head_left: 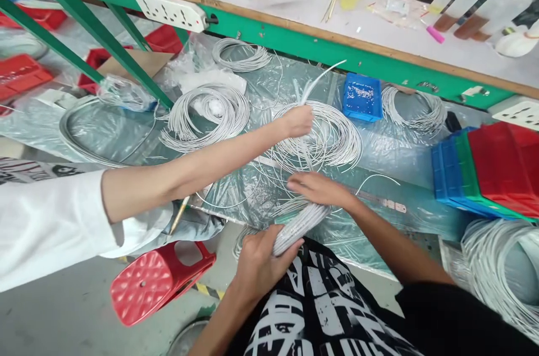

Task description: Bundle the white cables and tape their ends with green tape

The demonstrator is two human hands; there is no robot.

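Observation:
My left hand [261, 258] is wrapped around a thick bundle of white cables [300, 227], held close to my body at the bench's front edge. Over the far end of that bundle lies my right hand [320, 188], its fingers stretched out to the left; the underside of its palm is hidden. Beyond it spreads a loose coil of white cable [341, 137]. A co-worker's hand [298, 121] reaches in from the left above this coil, closed around some thin whitish, translucent strands [310, 89].
More white cable coils [206, 114] lie on the plastic-covered bench [236, 199]. A blue tray [362, 97] holds small pieces. Stacked bins [501, 165] stand right, near a steel ruler [387, 202]. A raised shelf [286, 13] crosses behind; a red stool [145, 283] is below left.

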